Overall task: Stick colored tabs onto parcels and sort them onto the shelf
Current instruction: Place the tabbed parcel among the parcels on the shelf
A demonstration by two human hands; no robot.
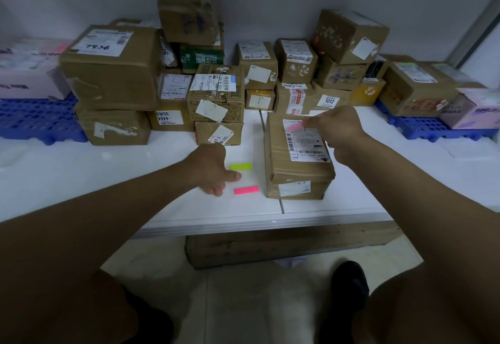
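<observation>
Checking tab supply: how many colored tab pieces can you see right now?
3: a yellow-green tab pad and a pink tab pad on the table by the left hand; a pink tab in the right hand.

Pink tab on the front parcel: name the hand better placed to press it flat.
Right. The right hand already pinches the pink tab on the front parcel's label; the left hand rests on the table beside the tab pads.

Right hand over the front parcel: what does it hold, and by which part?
The right hand pinches a small pink paper tab by its right end, over the white label of the brown cardboard parcel.
</observation>
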